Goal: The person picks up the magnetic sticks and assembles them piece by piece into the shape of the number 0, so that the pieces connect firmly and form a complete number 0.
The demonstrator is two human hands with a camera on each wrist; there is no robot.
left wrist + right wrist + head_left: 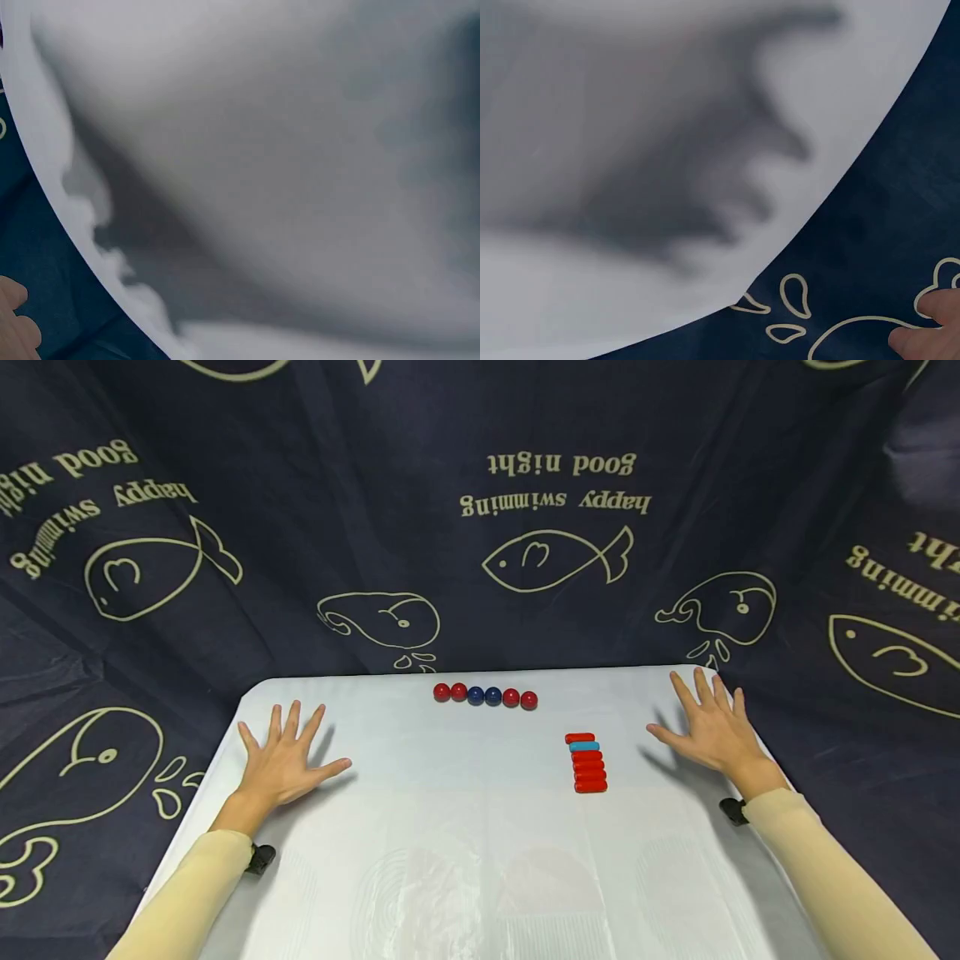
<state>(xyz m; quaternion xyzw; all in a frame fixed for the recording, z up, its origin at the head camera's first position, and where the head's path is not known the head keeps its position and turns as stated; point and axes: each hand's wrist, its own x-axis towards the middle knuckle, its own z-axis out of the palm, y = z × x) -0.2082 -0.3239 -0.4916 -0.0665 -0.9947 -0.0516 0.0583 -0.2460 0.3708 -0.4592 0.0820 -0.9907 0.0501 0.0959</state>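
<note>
My left hand (279, 768), fingers spread, hovers over the left part of the white table, holding nothing. On the other side my right hand (712, 731) is spread the same way near the table's right edge, also holding nothing; its shadow falls on the white surface. Between the hands, at the far edge, a row of shiny balls runs red, blue, red, with a red ball (442, 692) at the left end and a dark blue ball (476, 696) near the middle. Closer to the right hand lies a column of short red cylinders (590, 776) with one light blue cylinder (584, 747) second from the top.
The white table (420, 827) has rounded far corners. Behind and beside it hangs a dark blue cloth (390, 527) with fish, whales and lettering. A small black wrist device (261, 858) is on the left wrist, another black device (733, 811) on the right.
</note>
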